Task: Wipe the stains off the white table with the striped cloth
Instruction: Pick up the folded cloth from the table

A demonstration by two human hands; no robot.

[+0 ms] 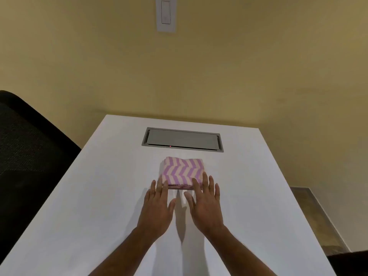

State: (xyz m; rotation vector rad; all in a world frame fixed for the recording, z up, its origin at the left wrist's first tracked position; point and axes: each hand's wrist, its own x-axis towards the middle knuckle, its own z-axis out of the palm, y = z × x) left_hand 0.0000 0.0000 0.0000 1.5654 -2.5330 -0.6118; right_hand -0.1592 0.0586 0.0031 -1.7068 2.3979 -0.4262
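Both hands, left hand (157,208) and right hand (205,206), lay flat and open at the folded striped cloth's (182,171) near edge, gripping nothing; white table (79,216) bare all round.

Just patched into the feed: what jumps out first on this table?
The folded striped cloth, purple and cream zigzags, sits mid-table just in front of a grey hatch set into the white table. Both hands lie flat and open at its near edge, left hand at the left corner, right hand at the right. No stains are visible from here.

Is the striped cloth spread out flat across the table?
No, the striped cloth sits folded in a compact stack on the white table, just beyond both open hands.
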